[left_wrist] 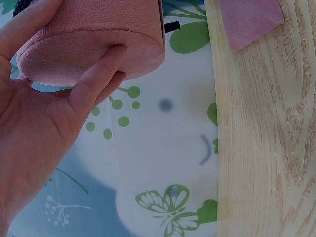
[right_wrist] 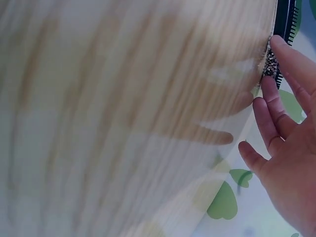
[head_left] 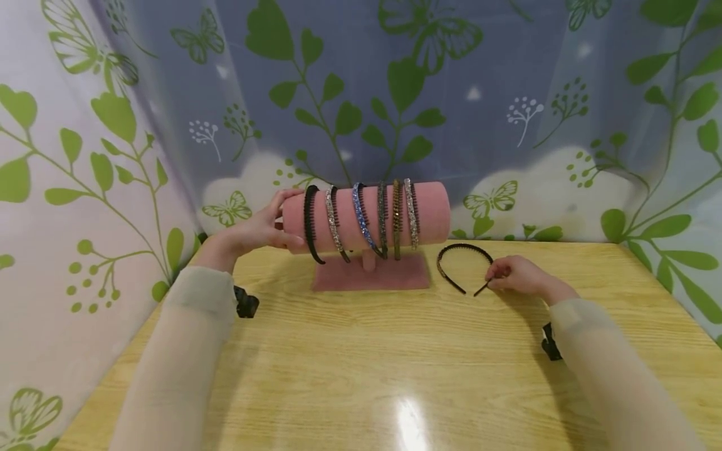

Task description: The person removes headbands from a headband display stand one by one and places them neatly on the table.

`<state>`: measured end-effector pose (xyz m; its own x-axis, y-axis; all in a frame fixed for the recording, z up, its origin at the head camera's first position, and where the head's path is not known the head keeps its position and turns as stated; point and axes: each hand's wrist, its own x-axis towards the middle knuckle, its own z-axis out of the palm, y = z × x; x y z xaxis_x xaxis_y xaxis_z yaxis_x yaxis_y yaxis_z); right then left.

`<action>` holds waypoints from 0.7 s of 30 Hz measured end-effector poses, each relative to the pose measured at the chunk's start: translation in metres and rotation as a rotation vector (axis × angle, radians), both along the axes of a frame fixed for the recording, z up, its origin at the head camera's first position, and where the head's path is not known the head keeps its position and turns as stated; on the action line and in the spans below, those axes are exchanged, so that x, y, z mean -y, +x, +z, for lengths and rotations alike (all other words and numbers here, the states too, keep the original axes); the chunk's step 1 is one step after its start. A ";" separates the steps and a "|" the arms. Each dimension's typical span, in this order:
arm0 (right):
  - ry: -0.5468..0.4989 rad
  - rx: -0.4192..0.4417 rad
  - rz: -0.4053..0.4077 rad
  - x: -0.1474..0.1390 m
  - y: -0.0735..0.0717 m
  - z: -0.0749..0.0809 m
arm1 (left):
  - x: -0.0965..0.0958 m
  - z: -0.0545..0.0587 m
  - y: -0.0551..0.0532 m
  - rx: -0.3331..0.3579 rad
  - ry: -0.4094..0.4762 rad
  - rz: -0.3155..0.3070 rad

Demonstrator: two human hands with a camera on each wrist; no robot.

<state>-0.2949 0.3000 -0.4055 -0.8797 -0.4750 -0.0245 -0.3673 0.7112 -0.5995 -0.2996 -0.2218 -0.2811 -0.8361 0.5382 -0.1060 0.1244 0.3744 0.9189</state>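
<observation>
A pink headband display stand has a padded roll on a short post above a flat base. Several headbands hang round the roll: a black one leftmost, then silver, a blue one, dark grey, a gold one and silver. My left hand grips the roll's left end, its thumb against the end face in the left wrist view. To the stand's right a dark, toothed headband with a glittery outer side is on the table. My right hand pinches its right arm near the tip.
The light wooden table reaches back to a patterned curtain of leaves and butterflies, which also encloses both sides. The stand is near the table's back edge. A small black device sits by the left wrist, another by the right.
</observation>
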 end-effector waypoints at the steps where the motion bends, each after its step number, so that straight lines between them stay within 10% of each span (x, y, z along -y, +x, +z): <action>1: 0.002 -0.007 -0.002 0.000 0.000 0.000 | 0.000 0.000 0.000 0.000 -0.001 0.003; 12: -0.067 -0.126 -0.046 0.007 0.017 0.021 | 0.001 0.003 0.001 0.005 -0.002 0.006; 21: -0.287 -0.212 -0.132 0.041 0.033 0.088 | 0.000 -0.001 0.000 0.009 0.012 0.005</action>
